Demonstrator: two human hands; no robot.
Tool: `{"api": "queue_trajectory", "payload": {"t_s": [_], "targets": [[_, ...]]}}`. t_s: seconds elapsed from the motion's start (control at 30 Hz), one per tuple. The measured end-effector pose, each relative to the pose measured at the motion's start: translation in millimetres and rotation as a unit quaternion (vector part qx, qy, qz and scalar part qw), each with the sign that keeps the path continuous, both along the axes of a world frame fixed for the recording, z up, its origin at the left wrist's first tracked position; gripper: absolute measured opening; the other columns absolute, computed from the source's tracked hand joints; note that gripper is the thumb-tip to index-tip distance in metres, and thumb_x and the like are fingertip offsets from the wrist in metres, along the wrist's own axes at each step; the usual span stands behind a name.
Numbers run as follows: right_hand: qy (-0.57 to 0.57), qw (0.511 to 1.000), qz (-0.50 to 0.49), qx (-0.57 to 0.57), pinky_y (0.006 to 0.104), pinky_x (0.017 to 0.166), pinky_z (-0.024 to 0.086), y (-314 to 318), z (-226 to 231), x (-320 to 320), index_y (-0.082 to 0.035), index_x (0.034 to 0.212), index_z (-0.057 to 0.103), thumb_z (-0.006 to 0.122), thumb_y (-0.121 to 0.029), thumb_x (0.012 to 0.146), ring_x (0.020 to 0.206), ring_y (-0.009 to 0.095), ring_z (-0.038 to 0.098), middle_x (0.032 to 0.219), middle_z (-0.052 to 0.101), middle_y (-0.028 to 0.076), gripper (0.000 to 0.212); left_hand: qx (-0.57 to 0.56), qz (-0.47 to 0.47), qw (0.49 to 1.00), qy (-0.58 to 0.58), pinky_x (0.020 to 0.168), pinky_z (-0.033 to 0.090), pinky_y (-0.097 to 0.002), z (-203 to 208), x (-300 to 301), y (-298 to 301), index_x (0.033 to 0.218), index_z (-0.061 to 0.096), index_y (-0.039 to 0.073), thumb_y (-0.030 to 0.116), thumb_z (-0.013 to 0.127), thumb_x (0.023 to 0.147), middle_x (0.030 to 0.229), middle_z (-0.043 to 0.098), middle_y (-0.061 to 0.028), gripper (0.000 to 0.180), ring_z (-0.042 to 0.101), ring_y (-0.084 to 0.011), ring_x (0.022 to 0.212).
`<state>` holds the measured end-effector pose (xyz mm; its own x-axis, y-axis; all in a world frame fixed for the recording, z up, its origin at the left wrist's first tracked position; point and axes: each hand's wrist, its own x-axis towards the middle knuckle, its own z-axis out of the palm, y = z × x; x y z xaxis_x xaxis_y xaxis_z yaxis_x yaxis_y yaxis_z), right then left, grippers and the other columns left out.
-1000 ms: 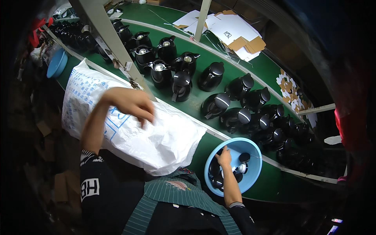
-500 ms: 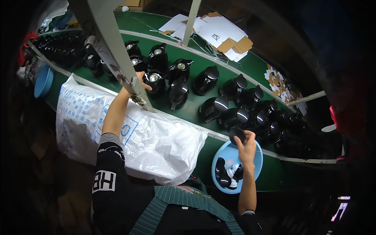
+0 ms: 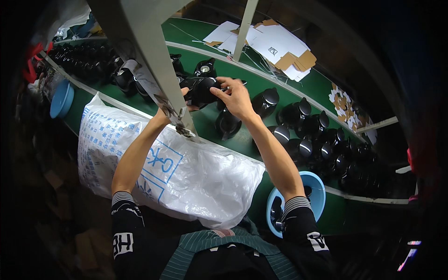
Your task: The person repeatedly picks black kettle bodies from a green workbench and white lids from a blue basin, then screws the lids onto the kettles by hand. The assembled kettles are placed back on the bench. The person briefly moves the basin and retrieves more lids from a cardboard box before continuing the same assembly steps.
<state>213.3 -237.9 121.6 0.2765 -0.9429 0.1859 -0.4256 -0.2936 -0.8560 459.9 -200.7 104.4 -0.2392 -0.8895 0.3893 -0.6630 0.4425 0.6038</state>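
A glossy black jug stands on the green bench beside the grey post. My left hand, partly hidden by that post, is closed around its side. Over the jug's mouth sits a round black lid, gripped at its edge by the fingers of my right hand. Whether the lid is seated or only resting cannot be seen. Just behind is an open-topped jug with a silvery mouth. A lidded jug is below my right wrist.
Several black jugs extend to the right, more to the far left. A white plastic sack lies along the near edge. My right sleeve partly covers a blue basin of black lids. The metal post rises close to my left hand. Flattened cartons lie behind.
My right hand has moved up and left from above the blue basin, carrying the black lid to the jug at my left hand. The view has shifted slightly.
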Motion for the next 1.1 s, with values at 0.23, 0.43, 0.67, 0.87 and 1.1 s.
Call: {"api": "queue_trajectory", "payload": {"t_s": [0.23,0.43,0.67,0.87,1.1], "targets": [[0.235,0.970,0.001,-0.065,0.0481,0.084,0.057,23.5,11.7,12.8,0.005,0.151,0.049,0.072,-0.054,0.095,0.098,0.044,0.071,0.111,0.070,0.030,0.084,-0.010,0.023,0.993,-0.112,0.063,0.053,-0.0441,-2.9,-11.1,-5.1,0.086,0.063,0.007,0.031,0.090,0.074,0.071,0.066,-0.0108,0.038,0.069,-0.0336,0.070],[0.119,0.993,-0.014,-0.013,0.0446,0.086,0.059,18.9,-14.1,25.8,0.005,0.152,0.046,0.086,-0.037,0.081,0.097,0.042,0.073,0.111,0.072,0.030,0.091,-0.040,0.016,0.983,-0.178,0.064,0.054,-0.0451,-9.9,-6.6,-6.7,0.083,0.056,0.007,0.026,0.086,0.078,0.075,0.067,-0.0111,0.036,0.070,-0.0343,0.073],[0.261,0.895,0.167,-0.319,0.0436,0.102,0.058,5.4,-37.2,8.7,-0.017,0.153,0.050,0.079,-0.004,0.072,0.137,0.041,0.055,0.157,0.045,0.025,0.087,0.008,-0.085,0.989,-0.122,0.071,0.056,-0.0471,-15.0,21.0,-23.3,0.093,0.067,0.004,0.021,0.086,0.073,0.083,0.072,-0.0156,0.032,0.071,-0.0394,0.079],[0.231,0.911,0.240,-0.242,0.0394,0.097,0.061,0.9,-19.2,9.0,-0.010,0.155,0.050,0.078,-0.015,0.081,0.120,0.040,0.066,0.138,0.062,0.024,0.079,-0.054,-0.126,0.979,-0.152,0.069,0.056,-0.0433,-47.4,53.5,-39.8,0.089,0.072,0.002,0.027,0.090,0.063,0.077,0.073,-0.0145,0.040,0.073,-0.0364,0.073],[0.139,0.945,0.025,0.297,0.0376,0.060,0.064,-12.9,-13.6,-9.2,0.012,0.103,0.074,0.038,-0.054,0.110,0.061,0.031,0.074,0.076,0.075,0.022,0.076,-0.048,-0.078,0.995,-0.050,0.066,0.057,-0.0395,-78.0,21.6,-59.9,0.088,0.072,0.003,0.030,0.090,0.062,0.074,0.073,-0.0109,0.042,0.074,-0.0293,0.070]]}}
